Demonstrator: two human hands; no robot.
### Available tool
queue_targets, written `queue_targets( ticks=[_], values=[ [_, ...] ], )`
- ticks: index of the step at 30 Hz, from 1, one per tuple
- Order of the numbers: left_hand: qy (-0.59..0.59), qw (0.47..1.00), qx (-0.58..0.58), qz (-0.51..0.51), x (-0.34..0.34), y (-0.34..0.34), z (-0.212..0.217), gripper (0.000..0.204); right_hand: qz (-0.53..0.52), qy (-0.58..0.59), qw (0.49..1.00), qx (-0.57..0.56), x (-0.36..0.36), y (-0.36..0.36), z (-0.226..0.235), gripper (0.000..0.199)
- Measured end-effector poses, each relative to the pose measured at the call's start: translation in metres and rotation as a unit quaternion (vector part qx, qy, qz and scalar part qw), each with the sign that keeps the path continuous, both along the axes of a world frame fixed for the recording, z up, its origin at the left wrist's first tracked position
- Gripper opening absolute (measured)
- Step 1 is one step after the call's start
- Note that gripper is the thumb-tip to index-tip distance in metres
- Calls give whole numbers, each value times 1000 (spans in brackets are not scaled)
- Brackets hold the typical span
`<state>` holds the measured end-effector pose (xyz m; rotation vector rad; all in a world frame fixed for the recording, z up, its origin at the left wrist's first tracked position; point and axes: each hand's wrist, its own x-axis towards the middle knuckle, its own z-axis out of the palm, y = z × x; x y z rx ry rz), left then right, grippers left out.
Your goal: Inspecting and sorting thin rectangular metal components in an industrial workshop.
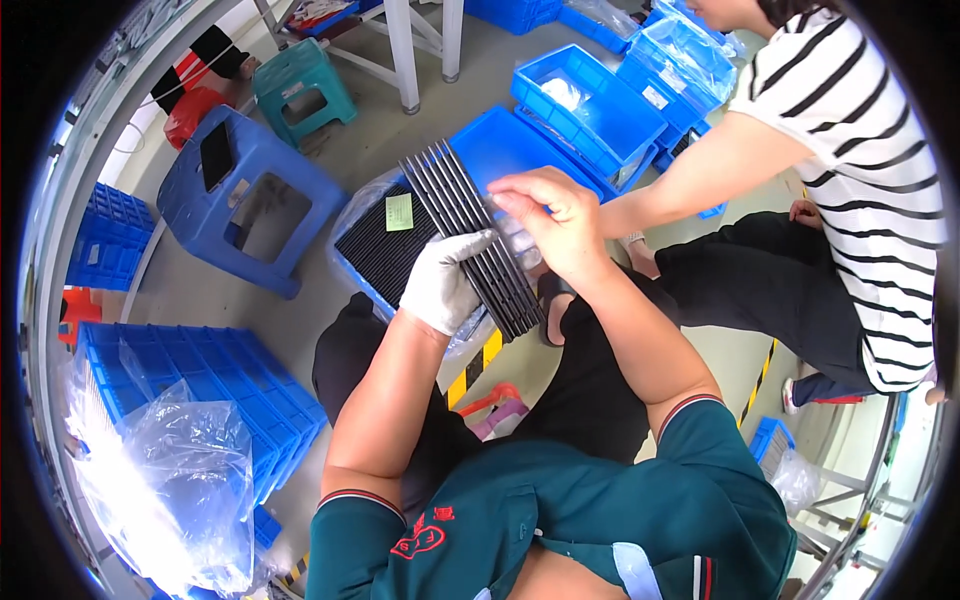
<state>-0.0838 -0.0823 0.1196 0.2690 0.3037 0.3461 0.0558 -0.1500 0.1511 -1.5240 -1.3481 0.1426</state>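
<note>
We see our left hand (445, 285), in a white glove, closed around a row of long black strips (504, 292), which slant across its palm and jut beyond it at both ends. Our bare right hand (560, 218) hovers just right of their upper half, fingers bent; we cannot tell whether its fingertips pinch anything. Left of the strips, more black strips (372, 250) lie in a plastic-lined bin (340, 262) beneath a green label (399, 212).

Gloved left hand (440, 285) grips black strips (503, 282) at frame centre, bare right hand (560, 220) just beside, green label (399, 212) on dark stack (375, 252) left of centre, blue stool (187, 190) upper left, striped-shirted co-worker (850, 130) right.
</note>
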Motion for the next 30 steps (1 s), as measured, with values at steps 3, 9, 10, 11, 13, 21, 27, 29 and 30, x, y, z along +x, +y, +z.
queue_targets(
  ticks=[3, 9, 10, 11, 13, 21, 27, 29, 30],
  values=[
    [2, 1000, -3, -4, 1, 0, 2, 42, -9, -10, 1000, 7, -1, 1, -2, 11],
    [6, 1000, -13, -2, 4, 1, 3, 41, -19, -57, 998, 17, 1, 2, 3, 11],
    [5, 1000, -13, -1, 4, 1, 3, 41, -19, -58, 998, 16, 1, 2, 3, 11],
    [7, 1000, -13, -2, 5, 1, 3, 41, -19, -59, 998, 17, 2, 2, 3, 10],
    [8, 1000, -12, -1, 5, 1, 2, 42, -18, -62, 998, 19, 3, 2, 2, 10],
    [7, 1000, -4, 3, 6, -1, 2, 39, -21, -56, 998, 26, 4, 0, -2, 10],
    [13, 1000, -4, -1, 6, -2, 2, 29, -32, -60, 998, 13, 1, -1, -3, 10],
    [8, 1000, -9, -3, 6, -1, 2, 29, -36, -81, 995, 54, 2, 1, -1, 8],
    [0, 1000, -23, -10, 6, 0, -1, 31, -36, -82, 995, 55, 3, 2, 0, 8]
  ],
)
